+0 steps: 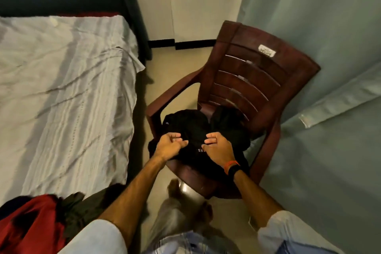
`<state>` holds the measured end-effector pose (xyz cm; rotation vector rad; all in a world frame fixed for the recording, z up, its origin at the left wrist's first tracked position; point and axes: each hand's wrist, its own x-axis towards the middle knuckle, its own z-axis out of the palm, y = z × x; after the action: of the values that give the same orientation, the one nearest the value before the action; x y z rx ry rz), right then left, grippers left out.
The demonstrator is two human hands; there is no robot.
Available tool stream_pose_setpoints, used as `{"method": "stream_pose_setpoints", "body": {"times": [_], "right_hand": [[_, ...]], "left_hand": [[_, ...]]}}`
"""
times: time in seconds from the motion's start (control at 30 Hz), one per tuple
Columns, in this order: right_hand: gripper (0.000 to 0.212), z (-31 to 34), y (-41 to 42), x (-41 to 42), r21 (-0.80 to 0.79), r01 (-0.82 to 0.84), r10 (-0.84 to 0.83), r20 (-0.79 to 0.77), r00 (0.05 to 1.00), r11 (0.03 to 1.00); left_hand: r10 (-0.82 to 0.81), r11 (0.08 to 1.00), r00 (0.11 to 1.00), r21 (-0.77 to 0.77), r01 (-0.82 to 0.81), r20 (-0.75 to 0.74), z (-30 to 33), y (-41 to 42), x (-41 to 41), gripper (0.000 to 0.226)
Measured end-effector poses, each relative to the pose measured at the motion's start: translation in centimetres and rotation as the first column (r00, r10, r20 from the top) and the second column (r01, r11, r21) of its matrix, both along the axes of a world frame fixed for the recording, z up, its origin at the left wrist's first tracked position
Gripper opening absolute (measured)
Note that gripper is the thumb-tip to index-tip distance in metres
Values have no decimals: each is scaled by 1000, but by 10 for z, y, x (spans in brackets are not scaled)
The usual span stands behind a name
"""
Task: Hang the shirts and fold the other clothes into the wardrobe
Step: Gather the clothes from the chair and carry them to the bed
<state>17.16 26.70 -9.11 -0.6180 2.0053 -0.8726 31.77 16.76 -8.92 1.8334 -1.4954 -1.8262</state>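
1. The black garment (198, 130) is heaped on the seat of the brown plastic chair (247, 72), spilling over the seat's front edge toward me, white lettering showing between my hands.
2. My left hand (169, 146) is on its left side, fingers curled, pinching the cloth as far as I can tell.
3. My right hand (216, 148) sits just right of the lettering, fingers bent into the fabric, thumb forward.
4. Both hands are equally near; the bundle runs left to right across the seat, so I judge a straight lift comes next.
5. Left of the chair, the bed (61, 88); red and dark clothes (41, 218) lie at its near edge.
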Motion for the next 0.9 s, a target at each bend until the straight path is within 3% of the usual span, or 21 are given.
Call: {"method": "stream_pose_setpoints", "body": {"times": [0.13,0.27,0.4,0.57,0.67,0.73,0.9], "right_hand": [[56,-43,-1,-46,193,20,-18,-12,1000,981],[90,-84,-12,-72,341,34,-29,-20,999,939],[129,-138,-34,-85,439,50,-87,65,994,897],[147,-204,-55,-79,471,11,-89,144,986,882],[138,-234,-63,-75,468,25,-100,135,986,883],[119,-250,-68,-74,442,77,-146,124,982,894],[66,-255,-78,-76,359,152,-211,132,968,921]], "left_hand": [[-124,989,988,90,117,87,-42,-24,-44,53],[-154,984,960,121,128,234,-87,-51,-68,88],[-154,980,910,174,92,384,-140,-80,-82,115],[-193,956,897,284,80,397,-207,-96,-87,137],[-201,947,894,312,73,400,-239,-102,-90,137],[-183,950,908,304,66,376,-258,-105,-90,127],[37,935,986,343,-91,161,-262,-95,-98,59]]}}
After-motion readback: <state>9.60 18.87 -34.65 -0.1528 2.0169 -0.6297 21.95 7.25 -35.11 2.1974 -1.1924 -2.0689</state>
